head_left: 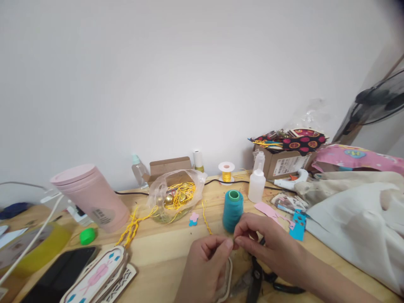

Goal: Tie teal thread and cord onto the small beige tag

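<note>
My left hand (206, 263) and my right hand (268, 242) meet fingertip to fingertip over the wooden table, both pinched closed. Whatever sits between the fingertips is too small to make out. Under my left hand shows the pale edge of a flat piece (229, 277), mostly covered by the palm; whether that hand holds it I cannot tell. Just behind the fingertips stands a teal thread cone (232, 212). Black-handled scissors (255, 277) lie below my right hand. A yellow twisted cord (205, 216) runs across the table behind my left hand.
Left are a pink tumbler (91, 198), a phone (59, 273) and stacked decorated tags (97, 277). Behind stand a bag of yellow cord (176, 195), a wire spool (226, 173) and a white bottle (256, 185). Right are a cardboard box (284, 164), glue gun (293, 181) and white cloth (362, 219).
</note>
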`<action>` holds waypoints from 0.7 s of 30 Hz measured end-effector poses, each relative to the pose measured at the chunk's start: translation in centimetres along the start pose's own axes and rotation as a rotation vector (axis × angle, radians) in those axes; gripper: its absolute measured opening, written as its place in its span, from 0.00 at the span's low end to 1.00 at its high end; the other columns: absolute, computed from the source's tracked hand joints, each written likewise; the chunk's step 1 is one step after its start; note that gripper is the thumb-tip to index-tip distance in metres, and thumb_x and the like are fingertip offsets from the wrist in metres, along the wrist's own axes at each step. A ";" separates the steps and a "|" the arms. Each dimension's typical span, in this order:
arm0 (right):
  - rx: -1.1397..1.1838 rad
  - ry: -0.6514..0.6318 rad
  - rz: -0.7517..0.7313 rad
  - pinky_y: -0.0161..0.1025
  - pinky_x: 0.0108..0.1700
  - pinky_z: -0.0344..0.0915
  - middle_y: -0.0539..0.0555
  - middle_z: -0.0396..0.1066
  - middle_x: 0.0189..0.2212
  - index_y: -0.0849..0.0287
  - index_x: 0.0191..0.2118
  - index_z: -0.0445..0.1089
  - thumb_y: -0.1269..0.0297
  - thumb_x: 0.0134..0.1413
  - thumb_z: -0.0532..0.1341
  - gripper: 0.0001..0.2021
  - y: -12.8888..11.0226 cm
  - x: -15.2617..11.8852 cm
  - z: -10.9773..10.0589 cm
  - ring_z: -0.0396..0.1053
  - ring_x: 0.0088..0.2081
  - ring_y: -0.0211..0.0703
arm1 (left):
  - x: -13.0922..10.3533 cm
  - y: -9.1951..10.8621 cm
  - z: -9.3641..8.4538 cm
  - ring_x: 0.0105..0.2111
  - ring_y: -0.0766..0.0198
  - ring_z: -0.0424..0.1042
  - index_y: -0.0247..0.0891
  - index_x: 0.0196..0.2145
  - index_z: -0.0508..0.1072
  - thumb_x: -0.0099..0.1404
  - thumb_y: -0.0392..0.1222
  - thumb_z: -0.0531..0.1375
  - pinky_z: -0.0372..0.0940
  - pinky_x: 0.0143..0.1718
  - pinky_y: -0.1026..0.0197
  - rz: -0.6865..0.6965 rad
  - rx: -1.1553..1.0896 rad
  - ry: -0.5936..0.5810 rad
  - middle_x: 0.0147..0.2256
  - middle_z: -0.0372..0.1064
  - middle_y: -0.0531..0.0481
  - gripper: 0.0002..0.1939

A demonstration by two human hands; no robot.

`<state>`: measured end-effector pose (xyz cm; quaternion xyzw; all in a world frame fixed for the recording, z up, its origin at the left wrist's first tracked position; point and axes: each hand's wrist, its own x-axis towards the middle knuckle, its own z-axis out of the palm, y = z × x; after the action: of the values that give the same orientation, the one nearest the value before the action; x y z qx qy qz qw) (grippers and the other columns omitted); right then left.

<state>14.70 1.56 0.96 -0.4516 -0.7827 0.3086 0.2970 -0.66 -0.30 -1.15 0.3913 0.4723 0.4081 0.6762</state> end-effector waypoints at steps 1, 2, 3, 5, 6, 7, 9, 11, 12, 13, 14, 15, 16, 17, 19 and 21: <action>-0.009 -0.002 -0.003 0.31 0.26 0.55 0.47 0.63 0.22 0.57 0.27 0.66 0.71 0.50 0.55 0.05 0.0 0.0 0.0 0.59 0.25 0.35 | 0.0 0.0 0.0 0.08 0.79 0.39 0.34 0.20 0.69 0.50 0.49 0.61 0.36 0.09 0.72 0.004 0.019 0.006 0.07 0.45 0.66 0.14; -0.019 -0.002 -0.010 0.31 0.26 0.55 0.47 0.63 0.23 0.58 0.28 0.65 0.71 0.51 0.55 0.05 0.0 0.0 0.0 0.59 0.26 0.35 | 0.0 0.0 0.1 0.08 0.79 0.39 0.34 0.21 0.69 0.50 0.49 0.61 0.36 0.09 0.72 0.009 0.036 0.012 0.07 0.45 0.66 0.14; -0.032 0.001 -0.026 0.31 0.27 0.56 0.47 0.63 0.23 0.58 0.28 0.65 0.71 0.51 0.55 0.04 0.0 -0.1 0.0 0.60 0.26 0.36 | 0.0 0.0 0.1 0.08 0.78 0.40 0.34 0.21 0.69 0.50 0.50 0.60 0.37 0.09 0.72 0.011 0.051 0.019 0.07 0.45 0.66 0.14; -0.078 0.015 -0.074 0.32 0.29 0.57 0.48 0.63 0.25 0.58 0.28 0.62 0.73 0.51 0.54 0.04 0.0 -0.3 0.2 0.60 0.28 0.36 | 0.0 0.0 0.1 0.08 0.78 0.40 0.34 0.21 0.70 0.50 0.50 0.60 0.37 0.09 0.72 0.011 0.074 0.032 0.07 0.45 0.66 0.14; -0.110 0.024 -0.107 0.33 0.30 0.57 0.48 0.63 0.26 0.58 0.29 0.61 0.74 0.52 0.53 0.05 0.0 -0.4 0.3 0.60 0.29 0.37 | 0.0 0.0 0.1 0.08 0.78 0.41 0.34 0.21 0.70 0.50 0.50 0.60 0.37 0.09 0.72 0.012 0.090 0.039 0.07 0.46 0.65 0.14; -0.149 0.033 -0.145 0.33 0.31 0.57 0.49 0.62 0.27 0.58 0.29 0.60 0.75 0.52 0.52 0.06 0.0 -0.6 0.5 0.59 0.30 0.38 | 0.1 0.0 0.2 0.08 0.78 0.41 0.34 0.21 0.70 0.50 0.50 0.60 0.37 0.09 0.71 0.014 0.108 0.045 0.07 0.46 0.65 0.14; -0.251 0.043 -0.230 0.36 0.32 0.57 0.51 0.62 0.29 0.59 0.30 0.59 0.78 0.53 0.49 0.07 0.1 -0.8 0.9 0.58 0.31 0.39 | 0.1 0.1 0.2 0.08 0.78 0.41 0.33 0.20 0.70 0.50 0.49 0.60 0.37 0.09 0.71 0.018 0.133 0.061 0.07 0.46 0.65 0.14; -0.368 0.037 -0.327 0.37 0.32 0.56 0.52 0.61 0.29 0.60 0.30 0.58 0.80 0.51 0.48 0.09 0.1 -0.9 1.1 0.57 0.31 0.41 | 0.2 0.1 0.3 0.08 0.78 0.41 0.33 0.20 0.70 0.49 0.48 0.60 0.37 0.09 0.71 0.017 0.136 0.064 0.07 0.46 0.65 0.13; -0.422 0.031 -0.371 0.38 0.32 0.56 0.53 0.61 0.28 0.60 0.30 0.59 0.80 0.50 0.48 0.09 0.2 -0.9 1.1 0.56 0.30 0.42 | 0.2 0.1 0.4 0.08 0.78 0.41 0.33 0.20 0.70 0.49 0.48 0.59 0.36 0.09 0.71 0.011 0.134 0.067 0.07 0.46 0.65 0.13; -0.462 0.033 -0.404 0.38 0.32 0.56 0.53 0.61 0.28 0.60 0.29 0.59 0.81 0.49 0.48 0.09 0.2 -0.9 1.0 0.56 0.30 0.42 | 0.1 0.0 0.4 0.08 0.78 0.41 0.33 0.19 0.70 0.49 0.47 0.60 0.36 0.09 0.71 0.005 0.139 0.071 0.06 0.46 0.65 0.13; -0.485 0.050 -0.416 0.39 0.32 0.56 0.53 0.61 0.27 0.60 0.29 0.59 0.80 0.49 0.48 0.09 0.2 -0.9 0.9 0.56 0.30 0.43 | 0.1 0.0 0.4 0.08 0.78 0.41 0.33 0.19 0.69 0.48 0.47 0.60 0.36 0.09 0.71 -0.003 0.148 0.076 0.06 0.46 0.65 0.13; -0.488 0.085 -0.401 0.39 0.31 0.56 0.53 0.61 0.27 0.60 0.28 0.59 0.80 0.50 0.48 0.09 0.1 -0.8 0.6 0.55 0.29 0.43 | 0.1 -0.1 0.4 0.07 0.78 0.41 0.33 0.18 0.69 0.48 0.47 0.60 0.36 0.09 0.71 -0.015 0.152 0.076 0.06 0.46 0.64 0.13; -0.471 0.128 -0.365 0.39 0.31 0.56 0.53 0.61 0.27 0.60 0.28 0.59 0.79 0.51 0.48 0.08 0.1 -0.7 0.4 0.56 0.29 0.42 | 0.1 -0.1 0.4 0.07 0.78 0.41 0.33 0.18 0.69 0.48 0.47 0.60 0.35 0.09 0.71 -0.030 0.140 0.074 0.05 0.46 0.65 0.13; -0.434 0.173 -0.311 0.39 0.31 0.56 0.53 0.60 0.26 0.60 0.28 0.58 0.78 0.53 0.47 0.08 0.0 -0.5 0.1 0.56 0.28 0.42 | 0.1 -0.1 0.3 0.07 0.78 0.40 0.34 0.18 0.69 0.47 0.48 0.61 0.35 0.08 0.71 -0.045 0.111 0.066 0.05 0.46 0.65 0.13; -0.307 0.180 -0.210 0.36 0.30 0.56 0.51 0.60 0.25 0.59 0.28 0.58 0.76 0.54 0.49 0.08 -0.1 -0.4 -0.2 0.57 0.28 0.40 | 0.1 -0.1 0.1 0.07 0.78 0.38 0.35 0.19 0.68 0.48 0.49 0.60 0.34 0.08 0.71 -0.058 0.012 0.039 0.05 0.44 0.66 0.14; -0.182 0.117 -0.127 0.33 0.29 0.56 0.48 0.61 0.24 0.58 0.27 0.59 0.74 0.54 0.51 0.07 -0.1 -0.3 -0.2 0.58 0.27 0.37 | 0.1 0.1 -0.1 0.09 0.79 0.36 0.35 0.21 0.68 0.48 0.50 0.61 0.34 0.09 0.72 -0.050 -0.081 0.024 0.07 0.43 0.67 0.14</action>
<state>14.93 1.30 1.15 -0.4435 -0.8158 0.1903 0.3189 -0.73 -0.19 -1.15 0.3466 0.4730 0.4146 0.6958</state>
